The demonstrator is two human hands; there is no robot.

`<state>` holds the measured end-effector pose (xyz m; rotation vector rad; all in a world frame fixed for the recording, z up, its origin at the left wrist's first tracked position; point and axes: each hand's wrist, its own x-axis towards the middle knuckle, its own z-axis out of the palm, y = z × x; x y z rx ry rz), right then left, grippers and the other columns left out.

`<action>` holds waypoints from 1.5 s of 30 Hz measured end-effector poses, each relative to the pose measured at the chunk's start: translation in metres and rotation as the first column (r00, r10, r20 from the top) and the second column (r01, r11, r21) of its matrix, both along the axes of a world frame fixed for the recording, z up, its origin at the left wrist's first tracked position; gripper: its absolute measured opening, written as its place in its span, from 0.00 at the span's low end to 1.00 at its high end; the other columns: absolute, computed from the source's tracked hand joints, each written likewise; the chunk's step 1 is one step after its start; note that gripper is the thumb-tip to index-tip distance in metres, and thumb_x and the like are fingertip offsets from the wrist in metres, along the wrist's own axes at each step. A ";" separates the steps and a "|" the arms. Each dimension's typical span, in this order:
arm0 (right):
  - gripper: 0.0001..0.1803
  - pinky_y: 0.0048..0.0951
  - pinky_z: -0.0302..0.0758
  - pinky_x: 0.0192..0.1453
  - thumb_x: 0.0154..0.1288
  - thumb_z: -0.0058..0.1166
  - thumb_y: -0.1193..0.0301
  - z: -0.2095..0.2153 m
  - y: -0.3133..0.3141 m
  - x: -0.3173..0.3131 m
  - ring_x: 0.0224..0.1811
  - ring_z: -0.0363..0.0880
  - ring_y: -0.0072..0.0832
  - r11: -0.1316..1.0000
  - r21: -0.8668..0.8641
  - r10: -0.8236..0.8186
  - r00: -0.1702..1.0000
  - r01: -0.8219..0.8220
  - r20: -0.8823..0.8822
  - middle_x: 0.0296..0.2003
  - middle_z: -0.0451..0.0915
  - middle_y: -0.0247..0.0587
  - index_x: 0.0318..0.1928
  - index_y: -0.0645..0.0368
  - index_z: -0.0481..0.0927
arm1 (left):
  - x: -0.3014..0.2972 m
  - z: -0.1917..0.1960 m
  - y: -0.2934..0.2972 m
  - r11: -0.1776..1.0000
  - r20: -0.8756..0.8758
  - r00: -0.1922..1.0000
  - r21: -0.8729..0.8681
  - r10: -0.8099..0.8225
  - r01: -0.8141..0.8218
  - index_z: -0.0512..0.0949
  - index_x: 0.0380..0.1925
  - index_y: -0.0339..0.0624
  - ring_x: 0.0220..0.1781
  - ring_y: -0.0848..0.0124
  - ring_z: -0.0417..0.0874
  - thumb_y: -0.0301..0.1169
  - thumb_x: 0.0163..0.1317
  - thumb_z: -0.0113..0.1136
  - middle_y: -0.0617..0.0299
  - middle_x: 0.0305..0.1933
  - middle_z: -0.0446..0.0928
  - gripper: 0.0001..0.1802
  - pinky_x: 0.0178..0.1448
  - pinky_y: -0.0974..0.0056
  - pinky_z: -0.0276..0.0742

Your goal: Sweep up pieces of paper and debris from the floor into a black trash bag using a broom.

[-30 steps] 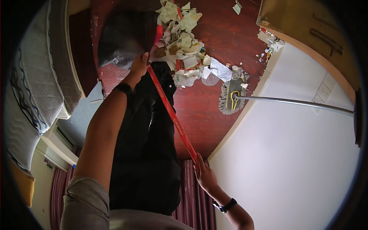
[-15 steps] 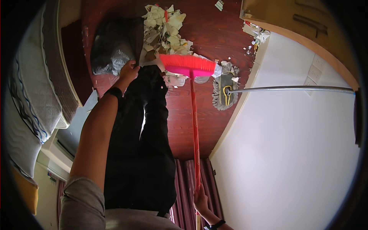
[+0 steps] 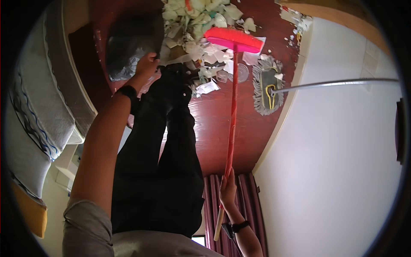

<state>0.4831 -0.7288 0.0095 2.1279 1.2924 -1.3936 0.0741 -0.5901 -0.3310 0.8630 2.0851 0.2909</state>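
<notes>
My right hand point(image 3: 228, 189) is wrapped round the red handle of a broom point(image 3: 233, 98), near its bare wooden end. The broom's pink head with red bristles point(image 3: 234, 39) is over the right side of a heap of torn paper scraps point(image 3: 201, 25). My left hand point(image 3: 147, 65) is closed at the near right edge of a black plastic bag point(image 3: 132, 45), which lies left of the heap. The bag's mouth is partly hidden by shadow and my hand. A clear round plastic lid point(image 3: 242, 73) lies just below the broom head.
A grey flat mop point(image 3: 269, 85) rests on the red wood floor point(image 3: 214, 141) by the white wall point(image 3: 334, 141), its metal pole crossing to the right. More scraps point(image 3: 297, 23) line the far right corner. A mattress point(image 3: 43, 94) stands left, and purple curtains point(image 3: 248, 201) hang behind me.
The broom has moved away from me and rightward, with my right hand higher in view. More loose scraps and the clear lid now show near my feet. My left hand stays at the bag.
</notes>
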 end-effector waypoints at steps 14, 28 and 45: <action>0.24 0.46 0.72 0.48 0.69 0.36 0.65 0.056 -0.125 0.026 0.53 0.71 0.56 0.817 -0.491 -0.283 0.952 0.303 0.116 0.51 0.68 0.68 0.62 0.62 0.58 | 0.003 -0.013 0.005 0.996 -0.130 0.987 -0.010 0.090 -0.092 0.76 0.46 0.41 0.49 0.58 0.79 0.41 0.56 0.56 0.54 0.45 0.79 0.21 0.52 0.60 0.72; 0.26 0.27 0.72 0.22 0.68 0.41 0.68 -0.023 -0.028 -0.010 0.22 0.76 0.30 0.770 -0.230 -0.625 0.776 0.595 -0.084 0.26 0.73 0.41 0.65 0.55 0.53 | 0.011 0.002 0.040 0.750 0.384 0.681 -0.046 0.623 -0.660 0.71 0.50 0.35 0.43 0.72 0.75 0.35 0.61 0.56 0.60 0.45 0.73 0.20 0.44 0.67 0.75; 0.19 0.19 0.62 0.17 0.70 0.41 0.65 0.024 0.099 -0.028 0.15 0.63 0.14 0.712 -0.164 -0.699 0.710 0.682 -0.082 0.24 0.69 0.30 0.58 0.56 0.60 | -0.009 -0.024 0.027 0.644 0.248 0.607 -0.104 0.755 -0.758 0.74 0.44 0.42 0.28 0.74 0.74 0.35 0.56 0.60 0.64 0.29 0.74 0.16 0.29 0.69 0.71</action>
